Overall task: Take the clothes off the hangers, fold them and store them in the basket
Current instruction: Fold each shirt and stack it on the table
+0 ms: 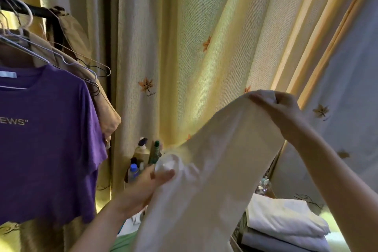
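Cream-white garment (214,170), plain cloth, is held up before the curtain (163,47). Legible writing: "EWS" on the purple T-shirt (47,139) hanging at 9 o'clock. The garment drapes toward 6 o'clock from the right hand (280,108), fisted round its top edge at 2 o'clock. The left hand (147,182) pinches a bunched corner at 8 o'clock.

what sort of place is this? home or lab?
Most likely a home bedroom or laundry corner: a clothes rail hung with a purple T-shirt, leaf-print curtains behind, and folded laundry stacked at lower right.
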A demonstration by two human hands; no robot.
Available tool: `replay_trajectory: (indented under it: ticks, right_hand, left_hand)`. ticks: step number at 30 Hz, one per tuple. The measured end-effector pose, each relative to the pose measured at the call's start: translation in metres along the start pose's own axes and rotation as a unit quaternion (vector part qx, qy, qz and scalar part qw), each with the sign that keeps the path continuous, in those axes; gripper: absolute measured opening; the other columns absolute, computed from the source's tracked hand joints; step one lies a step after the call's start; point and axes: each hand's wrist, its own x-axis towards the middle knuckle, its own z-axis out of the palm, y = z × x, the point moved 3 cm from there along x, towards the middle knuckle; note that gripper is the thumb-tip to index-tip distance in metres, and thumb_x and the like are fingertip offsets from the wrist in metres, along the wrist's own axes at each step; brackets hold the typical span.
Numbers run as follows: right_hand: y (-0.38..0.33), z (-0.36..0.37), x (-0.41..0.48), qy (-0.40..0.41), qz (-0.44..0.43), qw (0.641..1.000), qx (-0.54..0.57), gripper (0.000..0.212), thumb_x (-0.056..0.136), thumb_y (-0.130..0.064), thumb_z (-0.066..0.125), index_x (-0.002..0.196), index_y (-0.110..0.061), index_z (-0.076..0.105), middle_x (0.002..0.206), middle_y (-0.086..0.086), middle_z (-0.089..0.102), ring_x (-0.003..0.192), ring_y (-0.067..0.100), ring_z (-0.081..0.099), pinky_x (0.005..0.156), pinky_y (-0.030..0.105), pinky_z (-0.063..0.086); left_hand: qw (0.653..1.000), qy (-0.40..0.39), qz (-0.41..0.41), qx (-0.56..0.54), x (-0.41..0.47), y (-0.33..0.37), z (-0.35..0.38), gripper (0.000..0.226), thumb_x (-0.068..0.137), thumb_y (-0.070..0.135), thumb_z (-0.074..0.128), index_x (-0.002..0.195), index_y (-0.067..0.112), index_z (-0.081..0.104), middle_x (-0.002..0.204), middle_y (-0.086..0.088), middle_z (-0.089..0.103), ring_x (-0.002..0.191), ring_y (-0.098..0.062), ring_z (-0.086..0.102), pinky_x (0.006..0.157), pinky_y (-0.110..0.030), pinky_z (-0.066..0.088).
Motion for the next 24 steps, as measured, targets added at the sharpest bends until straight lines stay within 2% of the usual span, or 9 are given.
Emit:
replay_trajectory:
  ticks: [2,5,7,9,12,14,17,21,24]
  right_hand:
    - [0.005,-0.003,-0.001,-0.011,0.011,1.000,-0.012,0.012,0.079,-0.036,0.070,0.076,-0.025,0.072,0.069,-0.004,0.070,0.061,0.003,0.065,0.055,0.014,0.051]
    - [0.005,-0.010,-0.005,-0.097,0.011,0.995,-0.032,0.019,0.071,-0.032,0.069,0.083,-0.017,0.071,0.067,-0.007,0.071,0.060,0.001,0.065,0.052,0.012,0.050]
    - [0.003,-0.015,-0.009,-0.163,0.005,0.986,-0.021,0.023,0.066,-0.027,0.068,0.085,-0.014,0.067,0.073,-0.006,0.072,0.063,0.004,0.067,0.053,0.014,0.053]
    - [0.004,-0.021,-0.011,-0.199,0.000,0.980,-0.009,0.025,0.063,-0.024,0.070,0.085,-0.011,0.066,0.077,-0.003,0.071,0.065,0.008,0.068,0.053,0.017,0.054]
    - [0.014,-0.023,-0.008,-0.194,-0.007,0.981,0.011,0.030,0.063,-0.026,0.073,0.086,-0.008,0.064,0.080,-0.002,0.070,0.069,0.009,0.068,0.055,0.018,0.054]
    - [0.026,-0.013,-0.006,-0.211,-0.009,0.976,0.058,0.018,0.072,-0.017,0.069,0.088,-0.009,0.063,0.096,-0.001,0.071,0.085,0.012,0.069,0.063,0.022,0.057]
    - [0.046,0.011,-0.001,-0.240,0.002,0.961,0.140,0.006,0.083,-0.006,0.060,0.081,-0.009,0.056,0.118,0.016,0.066,0.110,0.027,0.064,0.078,0.035,0.059]
    - [0.064,0.041,0.009,-0.127,-0.007,0.989,0.080,0.020,0.085,-0.018,0.068,0.085,-0.008,0.050,0.100,0.009,0.073,0.097,0.029,0.068,0.074,0.041,0.057]
    - [0.056,0.055,0.017,-0.022,-0.018,0.995,0.101,0.022,0.081,-0.021,0.074,0.077,-0.017,0.053,0.090,0.002,0.073,0.088,0.026,0.068,0.074,0.040,0.050]
  left_hand:
    - [0.999,0.003,-0.007,-0.045,0.001,0.003,-0.006,0.088,0.051,0.042,0.090,0.128,0.018,0.055,0.114,-0.013,0.069,0.104,-0.030,0.067,0.074,-0.035,0.058]
    - [0.998,0.017,-0.010,-0.061,0.000,0.005,-0.015,0.071,0.070,0.012,0.077,0.133,0.026,0.048,0.119,-0.015,0.066,0.107,-0.034,0.064,0.079,-0.044,0.057]
    - [0.999,0.013,-0.012,-0.049,-0.005,0.001,-0.022,0.075,0.069,0.001,0.073,0.132,0.033,0.047,0.119,-0.012,0.066,0.107,-0.033,0.064,0.078,-0.045,0.058]
    - [0.998,0.034,0.004,-0.062,-0.011,0.001,-0.026,0.089,0.054,0.010,0.087,0.129,0.036,0.047,0.117,-0.010,0.066,0.103,-0.032,0.067,0.072,-0.040,0.059]
    - [0.986,0.150,0.067,-0.001,-0.016,0.001,-0.034,0.105,0.026,0.046,0.095,0.120,0.038,0.050,0.117,0.002,0.061,0.099,-0.024,0.067,0.066,-0.033,0.059]
    - [0.975,0.178,0.104,0.084,-0.018,0.003,-0.040,0.085,0.036,0.049,0.092,0.113,0.039,0.057,0.118,0.006,0.061,0.101,-0.018,0.066,0.070,-0.033,0.058]
    - [0.985,0.079,0.087,0.124,-0.016,0.000,-0.049,0.059,0.052,0.026,0.090,0.107,0.034,0.069,0.113,-0.001,0.070,0.100,-0.019,0.068,0.074,-0.031,0.058]
    - [0.931,0.188,0.095,0.298,0.000,0.006,-0.075,0.038,0.064,0.012,0.084,0.094,0.030,0.069,0.092,0.006,0.072,0.093,-0.015,0.067,0.070,-0.013,0.052]
    - [0.894,0.247,0.118,0.355,0.013,0.024,-0.082,0.030,0.071,0.013,0.081,0.099,0.018,0.069,0.091,0.000,0.072,0.090,-0.019,0.066,0.080,-0.026,0.052]
